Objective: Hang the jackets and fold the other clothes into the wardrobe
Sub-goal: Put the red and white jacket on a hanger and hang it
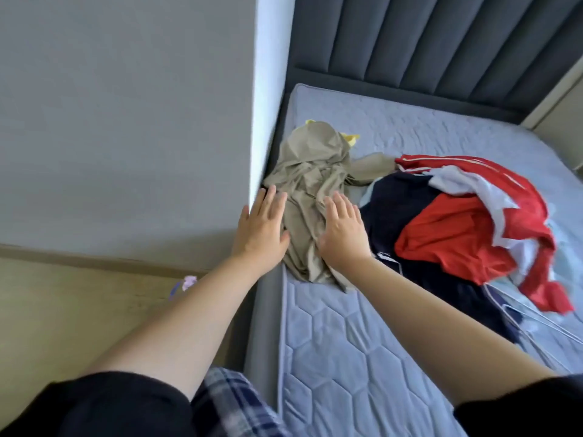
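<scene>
Bedroom corner: grey quilted mattress [331, 342] with a hexagon stitch pattern is seen on a dark grey bed frame, padded dark grey channelled headboard [441, 48] at the far side, grey wall [126, 121] on the left with a white corner edge meeting the bed. Crumpled khaki-beige thin fabric garment [312, 197] is laid at the left edge of the mattress, near the wall corner. Left hand [262, 225] is placed flat on its left side, fingers straight and spread, nothing gripped. Right hand [344, 231] is pressed flat on its right side, fingers straight, nothing gripped. A small yellow cloth item [350, 138] is seen poking out just behind the khaki garment. A heap of red, navy and white clothes [457, 234] is piled to the right, just beside the right hand. Light wood-look floor [63, 294] is visible at lower left; a small blurred purple object [186, 283] lies there, too blurred to identify.
</scene>
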Demonstrator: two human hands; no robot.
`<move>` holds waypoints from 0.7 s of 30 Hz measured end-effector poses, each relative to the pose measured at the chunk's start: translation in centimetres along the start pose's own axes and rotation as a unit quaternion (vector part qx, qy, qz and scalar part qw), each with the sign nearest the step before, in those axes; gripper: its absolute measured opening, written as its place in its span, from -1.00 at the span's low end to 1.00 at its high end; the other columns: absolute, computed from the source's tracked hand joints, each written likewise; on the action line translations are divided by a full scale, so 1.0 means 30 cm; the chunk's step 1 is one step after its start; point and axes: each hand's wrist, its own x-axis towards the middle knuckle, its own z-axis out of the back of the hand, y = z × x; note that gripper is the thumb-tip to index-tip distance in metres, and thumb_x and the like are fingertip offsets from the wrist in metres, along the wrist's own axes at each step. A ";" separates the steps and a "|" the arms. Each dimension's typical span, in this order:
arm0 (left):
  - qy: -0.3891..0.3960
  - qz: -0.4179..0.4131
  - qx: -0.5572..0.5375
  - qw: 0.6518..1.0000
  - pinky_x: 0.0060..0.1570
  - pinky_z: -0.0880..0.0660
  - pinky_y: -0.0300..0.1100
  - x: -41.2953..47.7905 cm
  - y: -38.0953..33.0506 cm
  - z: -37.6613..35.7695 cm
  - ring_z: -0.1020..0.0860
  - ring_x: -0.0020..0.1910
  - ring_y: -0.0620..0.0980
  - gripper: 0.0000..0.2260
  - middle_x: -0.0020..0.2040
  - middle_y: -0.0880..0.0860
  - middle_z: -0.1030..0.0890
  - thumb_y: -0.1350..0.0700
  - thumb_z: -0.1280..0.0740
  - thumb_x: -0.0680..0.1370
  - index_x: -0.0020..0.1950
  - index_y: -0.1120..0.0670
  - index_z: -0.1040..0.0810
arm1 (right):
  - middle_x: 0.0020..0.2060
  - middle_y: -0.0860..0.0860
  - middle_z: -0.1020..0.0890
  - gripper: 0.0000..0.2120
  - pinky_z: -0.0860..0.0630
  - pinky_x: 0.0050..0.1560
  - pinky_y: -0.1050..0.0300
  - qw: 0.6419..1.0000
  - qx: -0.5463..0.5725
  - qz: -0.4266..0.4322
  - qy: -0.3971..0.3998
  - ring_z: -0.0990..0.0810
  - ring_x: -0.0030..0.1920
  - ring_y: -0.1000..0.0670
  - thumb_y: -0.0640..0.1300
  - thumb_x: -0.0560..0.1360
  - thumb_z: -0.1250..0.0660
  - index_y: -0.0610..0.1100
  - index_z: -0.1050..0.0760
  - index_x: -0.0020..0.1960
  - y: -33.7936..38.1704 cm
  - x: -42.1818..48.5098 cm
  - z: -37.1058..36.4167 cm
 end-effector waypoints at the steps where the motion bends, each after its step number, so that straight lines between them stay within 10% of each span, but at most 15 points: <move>1: 0.001 -0.004 0.001 1.000 0.45 -0.01 0.05 -0.008 -0.051 -0.017 0.04 0.55 0.07 -0.35 0.58 0.08 0.03 0.04 -0.24 0.55 0.57 0.08 -0.02 | 0.46 -0.19 -0.23 -0.39 -0.01 0.47 -0.06 1.000 -0.004 -0.003 0.002 -0.12 0.49 -0.16 -0.28 0.41 -0.19 -0.24 -0.20 0.45 -0.051 -0.027 0.008; 13: 0.123 -0.011 0.002 0.992 0.49 0.02 0.10 -0.080 -0.447 -0.343 0.08 0.55 0.07 -0.42 0.58 0.05 0.10 0.02 -0.12 0.62 0.57 -0.01 0.07 | 0.49 -0.18 -0.11 -0.49 -0.16 0.41 -0.07 0.974 -0.091 -0.157 0.135 -0.16 0.44 -0.19 -0.20 0.49 -0.20 -0.15 -0.22 0.43 -0.625 -0.225 -0.113; 21: 0.227 0.027 -0.161 0.960 0.46 -0.07 -0.10 -0.075 -0.511 -0.452 0.00 0.55 0.00 -0.44 0.58 0.06 0.02 0.04 -0.15 0.64 0.58 -0.03 0.02 | 0.54 -0.12 0.02 -0.59 0.10 0.48 -0.19 0.927 -0.078 -0.299 0.210 0.05 0.52 -0.20 -0.15 0.52 -0.20 -0.13 -0.41 0.36 -0.863 -0.222 -0.128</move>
